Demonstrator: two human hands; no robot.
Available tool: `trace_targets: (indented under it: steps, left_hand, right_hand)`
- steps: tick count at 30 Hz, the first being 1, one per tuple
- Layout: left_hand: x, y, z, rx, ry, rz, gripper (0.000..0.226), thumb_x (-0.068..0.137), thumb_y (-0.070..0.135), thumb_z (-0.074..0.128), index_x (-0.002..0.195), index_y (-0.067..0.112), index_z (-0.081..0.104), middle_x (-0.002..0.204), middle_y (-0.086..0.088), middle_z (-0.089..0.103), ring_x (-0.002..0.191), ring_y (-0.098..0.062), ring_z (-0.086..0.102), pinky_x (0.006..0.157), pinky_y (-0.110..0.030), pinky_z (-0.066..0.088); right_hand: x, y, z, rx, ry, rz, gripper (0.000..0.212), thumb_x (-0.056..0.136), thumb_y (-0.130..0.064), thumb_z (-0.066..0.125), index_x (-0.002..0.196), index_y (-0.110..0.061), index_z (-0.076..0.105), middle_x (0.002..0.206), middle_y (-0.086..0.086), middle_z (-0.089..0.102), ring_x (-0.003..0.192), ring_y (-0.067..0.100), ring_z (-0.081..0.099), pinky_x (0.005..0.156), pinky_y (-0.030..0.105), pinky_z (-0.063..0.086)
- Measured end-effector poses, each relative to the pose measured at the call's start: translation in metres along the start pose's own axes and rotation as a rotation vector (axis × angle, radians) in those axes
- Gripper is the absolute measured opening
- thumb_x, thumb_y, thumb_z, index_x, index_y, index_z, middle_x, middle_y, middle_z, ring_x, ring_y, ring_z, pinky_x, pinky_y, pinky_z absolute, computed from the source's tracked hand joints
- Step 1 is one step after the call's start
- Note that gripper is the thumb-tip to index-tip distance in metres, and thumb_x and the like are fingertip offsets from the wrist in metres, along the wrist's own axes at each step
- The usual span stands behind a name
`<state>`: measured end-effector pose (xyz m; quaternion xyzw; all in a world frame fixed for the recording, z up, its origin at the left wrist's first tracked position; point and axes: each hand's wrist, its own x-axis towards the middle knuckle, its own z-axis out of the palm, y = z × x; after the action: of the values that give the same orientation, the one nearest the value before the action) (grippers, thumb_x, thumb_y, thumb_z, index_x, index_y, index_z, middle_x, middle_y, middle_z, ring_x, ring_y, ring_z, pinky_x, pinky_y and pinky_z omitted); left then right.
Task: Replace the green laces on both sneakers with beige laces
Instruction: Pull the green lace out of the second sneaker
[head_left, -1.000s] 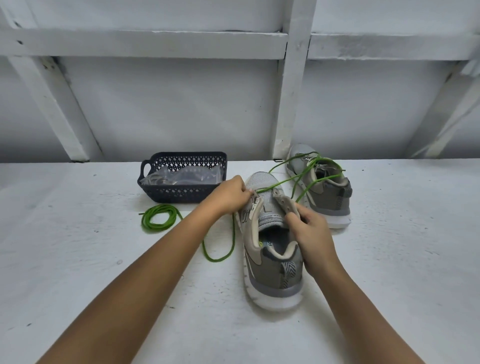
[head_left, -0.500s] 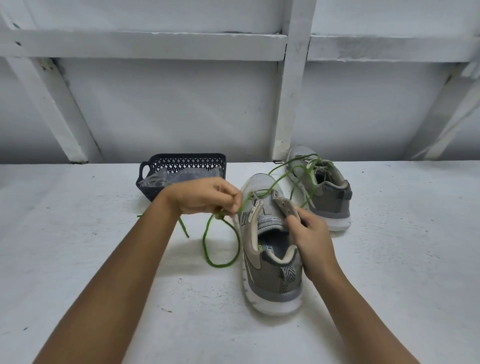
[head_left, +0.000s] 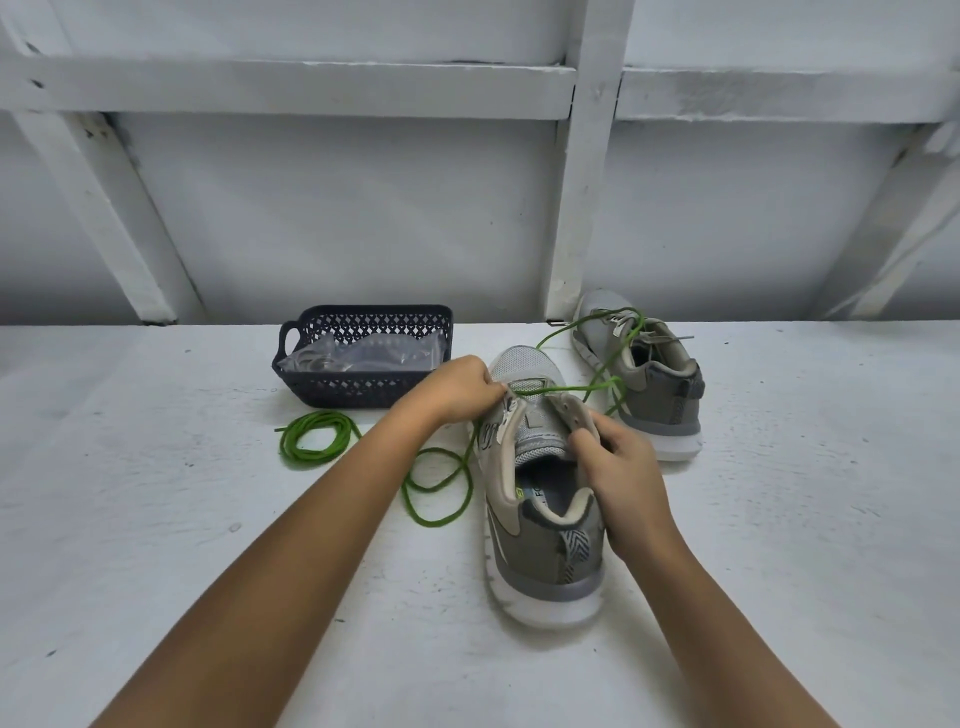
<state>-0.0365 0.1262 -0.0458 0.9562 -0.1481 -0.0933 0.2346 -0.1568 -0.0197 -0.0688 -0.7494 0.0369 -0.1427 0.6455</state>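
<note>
Green lace (head_left: 566, 388) crosses only the lowest eyelets of the near sneaker (head_left: 540, 561), mid-table. The left hand (head_left: 457, 387) pinches it there while the right hand (head_left: 623, 467) grips the eyelet flap. Unlacing looks nearly done; a steady pull should draw it free. Another green lace (head_left: 317, 439) lies coiled beside a dark basket (head_left: 363, 389) on the white-painted table (head_left: 156, 519), before a white timber-framed wall (head_left: 363, 208).

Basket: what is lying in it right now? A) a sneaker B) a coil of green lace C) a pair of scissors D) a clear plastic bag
D: a crumpled clear plastic bag lies inside the dark basket.
</note>
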Motion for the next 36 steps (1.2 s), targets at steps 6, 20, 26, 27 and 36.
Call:
trace_targets:
  steps: [6,20,26,27,36]
  left_hand:
    - [-0.008,-0.005,-0.008,-0.539,-0.042,0.029,0.031,0.09,0.011,0.046,0.058,0.014,0.045,0.056,0.002,0.043,0.056,-0.016,0.036,0.052,-0.025,0.03]
    - [-0.016,-0.009,-0.03,-0.237,-0.038,-0.042,0.034,0.098,0.035,0.045,0.099,0.005,0.061,0.079,-0.003,0.054,0.067,-0.015,0.051,0.058,-0.028,0.045]
    - [-0.011,0.003,-0.006,-0.102,0.027,-0.002,0.026,0.095,0.029,0.052,0.093,0.006,0.064,0.083,-0.007,0.061,0.073,-0.02,0.056,0.072,-0.037,0.054]
    - [-0.011,0.004,-0.005,-0.081,0.047,0.004,0.025,0.095,0.027,0.052,0.092,0.005,0.064,0.086,-0.009,0.063,0.074,-0.021,0.055,0.072,-0.037,0.052]
    - [-0.025,-0.003,-0.045,-0.506,0.383,-0.108,0.019,0.093,0.017,0.047,0.076,0.012,0.055,0.074,-0.004,0.06,0.068,-0.016,0.057,0.064,-0.03,0.048]
  right_hand:
    - [-0.001,-0.002,-0.001,0.005,-0.004,-0.02,0.041,0.086,0.0,0.048,0.061,-0.033,0.053,0.051,-0.017,0.049,0.053,-0.001,0.041,0.049,0.01,0.033]
    - [-0.001,-0.002,0.0,0.005,0.002,-0.019,0.041,0.085,0.0,0.048,0.062,-0.033,0.051,0.05,-0.021,0.05,0.053,-0.005,0.043,0.049,0.007,0.033]
    - [-0.001,0.0,0.0,0.003,-0.001,0.008,0.028,0.087,-0.003,0.048,0.076,-0.025,0.062,0.058,-0.018,0.055,0.061,0.001,0.048,0.058,0.015,0.038]
    - [-0.001,0.001,0.0,0.006,0.003,0.006,0.029,0.087,-0.004,0.048,0.075,-0.026,0.062,0.058,-0.017,0.055,0.062,0.001,0.047,0.058,0.015,0.038]
    - [0.002,0.006,-0.001,-0.007,0.002,-0.002,0.027,0.087,-0.003,0.049,0.077,-0.027,0.058,0.055,-0.023,0.053,0.06,-0.005,0.048,0.055,0.007,0.035]
